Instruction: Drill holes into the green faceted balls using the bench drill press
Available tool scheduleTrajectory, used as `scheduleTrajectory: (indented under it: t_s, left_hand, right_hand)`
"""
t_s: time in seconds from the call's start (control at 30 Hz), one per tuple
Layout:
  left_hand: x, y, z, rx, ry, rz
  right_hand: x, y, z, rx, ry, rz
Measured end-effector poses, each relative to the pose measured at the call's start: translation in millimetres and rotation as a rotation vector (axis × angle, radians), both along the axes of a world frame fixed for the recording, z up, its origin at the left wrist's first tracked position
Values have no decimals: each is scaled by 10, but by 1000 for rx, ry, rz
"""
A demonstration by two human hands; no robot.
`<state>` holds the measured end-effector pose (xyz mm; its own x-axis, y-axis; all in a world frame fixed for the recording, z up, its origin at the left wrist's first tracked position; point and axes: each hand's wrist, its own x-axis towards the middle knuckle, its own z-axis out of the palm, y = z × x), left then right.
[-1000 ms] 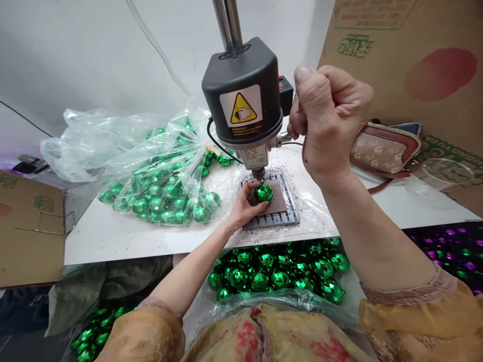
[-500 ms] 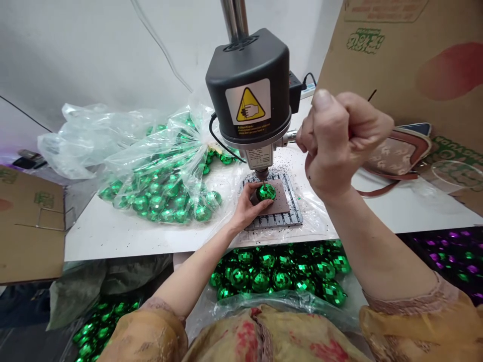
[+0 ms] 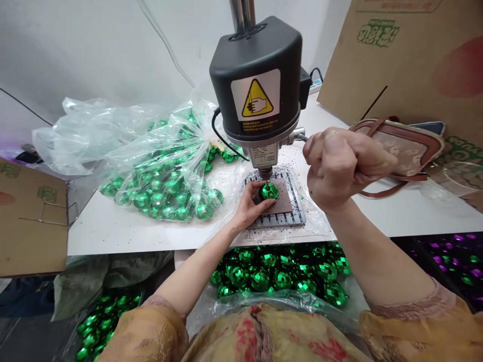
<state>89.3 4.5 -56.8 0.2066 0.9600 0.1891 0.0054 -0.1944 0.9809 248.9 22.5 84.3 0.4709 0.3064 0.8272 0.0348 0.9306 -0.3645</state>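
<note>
Between the thumb and fingers of my left hand (image 3: 249, 205) is a shiny green faceted ball (image 3: 270, 190). It rests on a brownish square pad (image 3: 281, 201) on the slotted metal base plate (image 3: 296, 217). Directly above the ball is the chuck (image 3: 265, 173) of a black bench drill press (image 3: 256, 75); whether its bit touches the ball I cannot tell. To the right of the drill head, my right hand (image 3: 339, 163) is closed around the feed lever (image 3: 300, 134), most of which the fingers hide.
Left of the drill, a clear plastic bag (image 3: 162, 171) holds many green balls on the white table (image 3: 124, 236). More green balls (image 3: 260, 279) lie below the front edge. A handbag (image 3: 400, 146) and cardboard box (image 3: 415, 55) stand right, another box (image 3: 30, 221) left.
My right hand has moved lower with the lever and turned its knuckles forward. My left hand keeps the ball at the same spot under the chuck. The whole view has shifted slightly.
</note>
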Motion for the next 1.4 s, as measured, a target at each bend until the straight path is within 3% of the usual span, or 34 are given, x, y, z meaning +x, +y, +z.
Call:
scheduleTrajectory:
  t_s: [0.67, 0.73, 0.83, 0.87, 0.97, 1.03, 1.1, 1.2, 1.3, 1.4]
  left_hand:
    - [14, -21, 18, 7, 4, 12]
    - [32, -16, 43, -4, -4, 16]
    - [64, -24, 102, -13, 6, 82]
    - [72, -44, 121, -1, 22, 135]
    - [74, -209, 154, 108, 122, 380]
    - [67, -409, 141, 249, 217, 438]
    - [78, -648, 92, 449, 304, 276]
    - [179, -967, -52, 706, 466, -153]
    - [376, -1132, -270, 684, 738, -435]
    - [588, -1163, -491, 536, 1012, -514]
  right_hand:
    - [50, 8, -229, 187, -106, 57]
    - [32, -3, -131, 138, -71, 24]
    - [14, 6, 159, -76, -15, -16]
    - [14, 18, 268, -144, -20, -1]
    - [25, 60, 514, -140, -69, 47]
    - [32, 74, 580, -172, -98, 38]
    - [30, 70, 590, -180, -98, 56]
    - [17, 51, 572, -129, -60, 119]
    - [10, 47, 563, -117, -26, 166]
    - [21, 49, 553, -120, -39, 154]
